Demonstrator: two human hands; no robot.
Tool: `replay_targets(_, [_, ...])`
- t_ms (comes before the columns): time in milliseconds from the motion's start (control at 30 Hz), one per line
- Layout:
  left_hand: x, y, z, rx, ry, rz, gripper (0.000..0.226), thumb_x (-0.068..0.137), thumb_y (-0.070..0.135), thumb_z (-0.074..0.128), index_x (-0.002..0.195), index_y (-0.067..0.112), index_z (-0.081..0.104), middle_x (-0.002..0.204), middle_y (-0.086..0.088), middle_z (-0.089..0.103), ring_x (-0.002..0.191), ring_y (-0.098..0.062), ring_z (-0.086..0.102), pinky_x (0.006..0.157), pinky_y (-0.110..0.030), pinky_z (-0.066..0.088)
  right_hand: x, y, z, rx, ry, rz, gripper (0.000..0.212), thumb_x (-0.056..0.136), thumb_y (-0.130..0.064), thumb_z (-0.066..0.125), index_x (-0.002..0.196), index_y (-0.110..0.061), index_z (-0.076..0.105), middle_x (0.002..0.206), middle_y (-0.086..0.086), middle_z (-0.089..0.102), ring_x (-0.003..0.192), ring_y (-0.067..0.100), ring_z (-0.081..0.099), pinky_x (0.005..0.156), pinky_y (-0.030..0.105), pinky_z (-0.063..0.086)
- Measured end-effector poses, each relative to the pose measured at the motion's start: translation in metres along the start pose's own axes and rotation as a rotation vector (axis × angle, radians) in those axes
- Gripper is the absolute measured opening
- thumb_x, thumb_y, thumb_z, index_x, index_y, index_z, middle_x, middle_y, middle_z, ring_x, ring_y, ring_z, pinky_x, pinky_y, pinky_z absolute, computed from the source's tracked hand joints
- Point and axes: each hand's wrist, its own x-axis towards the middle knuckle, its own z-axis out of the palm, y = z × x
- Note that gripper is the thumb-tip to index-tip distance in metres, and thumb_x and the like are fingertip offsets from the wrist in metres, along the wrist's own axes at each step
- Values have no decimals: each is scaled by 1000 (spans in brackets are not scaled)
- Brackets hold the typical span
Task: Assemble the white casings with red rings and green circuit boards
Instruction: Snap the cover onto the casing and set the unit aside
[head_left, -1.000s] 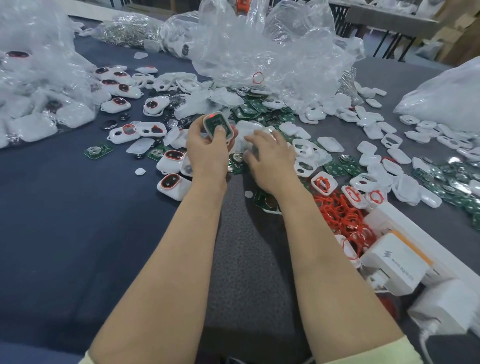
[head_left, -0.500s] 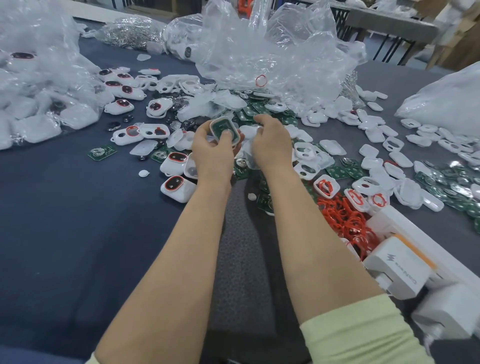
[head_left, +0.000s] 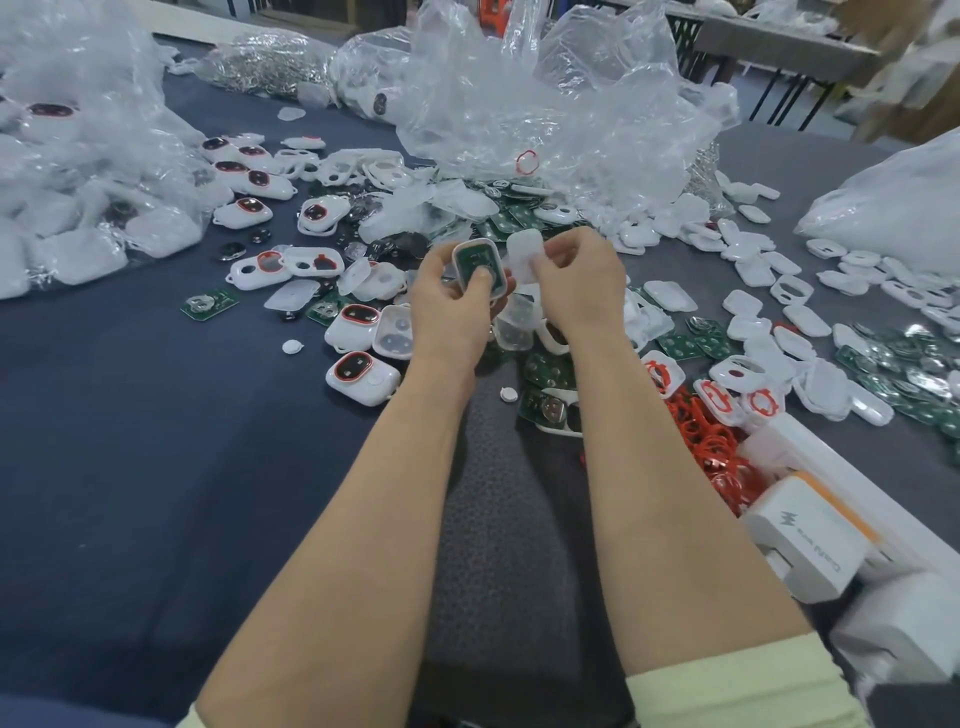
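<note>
My left hand (head_left: 451, 306) grips a white casing half (head_left: 479, 269) with a green circuit board seated inside it, thumb pressing on the board. Right beside it, my right hand (head_left: 579, 288) pinches a plain white casing cover (head_left: 525, 253), held up just right of the filled half. Both hands hover above the pile in the table's middle. Loose red rings (head_left: 709, 447) lie in a heap at the right. Green circuit boards (head_left: 893, 374) are scattered at the far right, and one lies alone (head_left: 210, 304) at the left.
Finished casings with red rings (head_left: 358, 371) lie left of my hands. Crumpled clear plastic bags (head_left: 545, 104) fill the back and left (head_left: 78, 156). White casing halves (head_left: 753, 270) spread to the right. White chargers on a power strip (head_left: 810, 540) sit at the near right edge.
My right hand has picked a white cover from the pile and raised it beside the filled casing half. My left hand keeps its hold and has barely shifted.
</note>
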Motion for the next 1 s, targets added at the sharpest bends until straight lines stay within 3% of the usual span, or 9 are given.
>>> replay_targets(133, [-2, 0, 0, 4, -34, -13, 34, 92, -8, 50, 90, 26, 53, 83, -2, 67, 73, -17, 70, 68, -25, 56, -8, 5, -15, 322, 20, 37, 7, 88, -17, 65, 93, -15, 60, 71, -11, 51, 67, 3, 49, 69, 21, 44])
replay_targets(333, [-3, 1, 2, -29, -17, -47, 28, 95, -3, 49, 92, 25, 53, 91, -5, 64, 72, -10, 67, 64, -19, 54, -21, 7, -23, 670, -157, 97, 12, 91, -8, 61, 85, -18, 61, 74, -4, 64, 59, 2, 60, 61, 17, 50])
replay_targets(500, [-3, 1, 7, -18, -8, -82, 23, 103, 15, 38, 91, 23, 55, 84, 5, 60, 70, -2, 59, 65, -20, 55, -26, 9, -12, 565, -178, 50, 8, 91, -8, 61, 95, -14, 64, 79, -1, 65, 65, 5, 60, 61, 16, 49])
replay_targets(567, [-3, 1, 7, -35, -11, -114, 25, 104, 16, 34, 92, 21, 56, 88, 3, 60, 75, -5, 58, 65, -20, 55, -27, 7, -8, 462, -142, -11, 9, 90, -9, 61, 95, -15, 67, 81, -4, 66, 71, 8, 61, 68, 22, 52])
replay_targets(633, [-5, 1, 9, -27, -22, -129, 24, 104, 12, 32, 106, 14, 56, 99, -4, 60, 83, -9, 58, 68, -21, 55, -29, 5, -3, 318, -62, -73, 14, 89, -12, 61, 101, -12, 68, 83, -6, 64, 79, 10, 61, 77, 27, 52])
replay_targets(733, [-7, 1, 12, 45, -40, -110, 31, 103, 6, 30, 126, 6, 50, 123, -18, 57, 100, -19, 58, 80, -28, 55, -35, 2, 2, 171, 57, -162, 17, 89, -13, 59, 104, -9, 67, 88, -2, 65, 87, 15, 61, 83, 29, 48])
replay_targets(867, [-7, 4, 12, 128, -18, -126, 36, 103, 6, 30, 135, 3, 46, 134, -22, 52, 122, -32, 53, 105, -47, 44, -41, -2, 7, 27, 66, -261, 23, 92, -14, 56, 112, -6, 64, 108, 9, 63, 97, 23, 59, 84, 22, 40])
replay_targets(933, [-7, 5, 11, 117, -7, -129, 37, 103, 5, 30, 136, 2, 45, 133, -24, 53, 118, -30, 55, 107, -43, 43, -43, -4, 8, -14, 46, -300, 29, 91, -19, 58, 117, -5, 63, 112, 11, 60, 100, 23, 57, 81, 18, 34])
replay_targets(1000, [-8, 5, 10, 77, -5, -128, 36, 103, 4, 29, 135, 1, 45, 130, -26, 54, 104, -24, 57, 97, -36, 47, -45, -5, 9, -30, 26, -327, 33, 91, -22, 60, 119, -5, 62, 112, 11, 59, 102, 22, 54, 79, 14, 29])
